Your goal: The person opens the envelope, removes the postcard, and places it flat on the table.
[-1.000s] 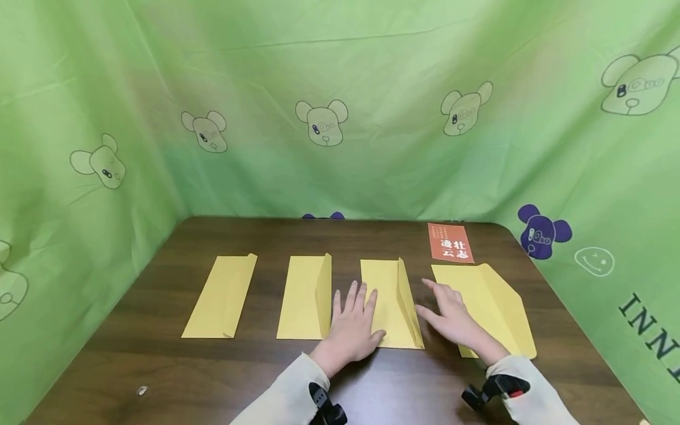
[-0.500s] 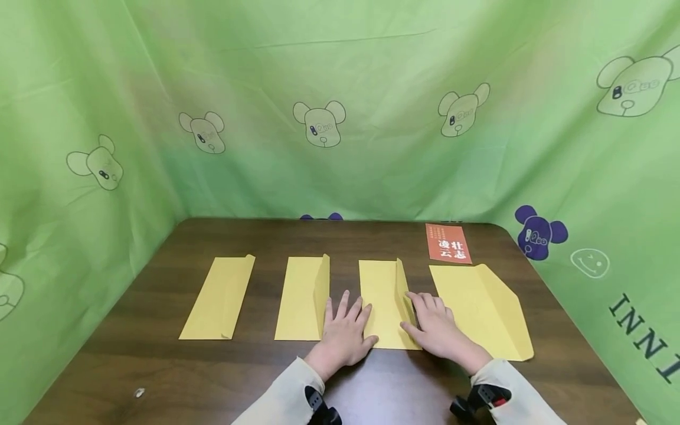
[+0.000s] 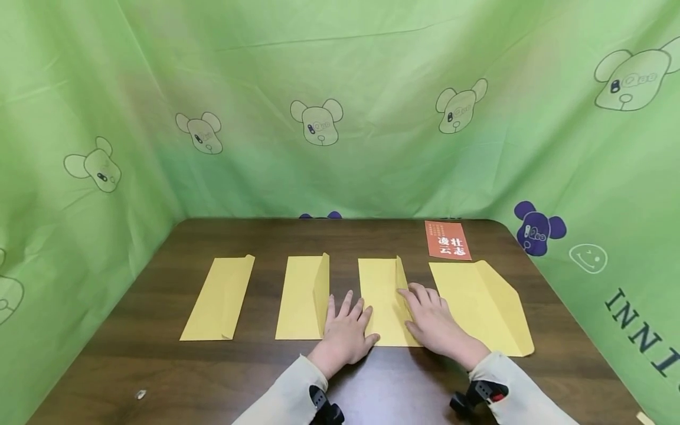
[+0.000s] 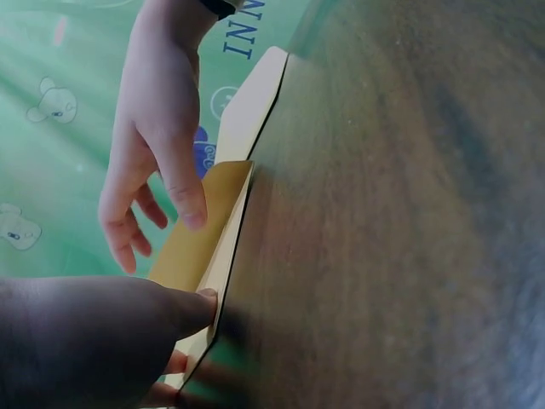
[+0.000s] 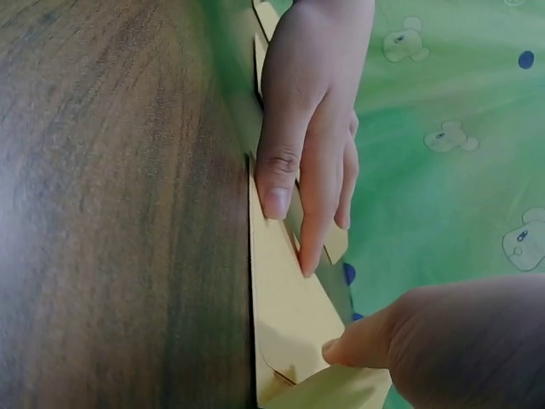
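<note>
A yellow envelope (image 3: pixel 377 295) lies on the table with its long flap (image 3: pixel 401 277) folded part way up along the right side. My left hand (image 3: pixel 345 333) rests spread on the envelope's left edge, its thumb on the near edge. On the right side, my right hand (image 3: pixel 434 319) touches the flap with its fingertips. In the left wrist view the flap (image 4: pixel 204 213) stands raised under that hand's fingers (image 4: pixel 187 209). The right wrist view shows the left thumb and fingers flat on the envelope (image 5: pixel 285 273).
To the left lie two more yellow envelopes, one with a raised flap (image 3: pixel 303 298) and one at the far left (image 3: pixel 218 298). A fourth envelope (image 3: pixel 473 301), its flap spread out, lies right. Behind it is a red card (image 3: pixel 448 240). A small white scrap (image 3: pixel 140 394) lies near the front left.
My right hand has moved left from beside the fourth envelope onto the third envelope's flap, which leans a little further inward. My left hand has shifted slightly and stays on the envelope's left edge.
</note>
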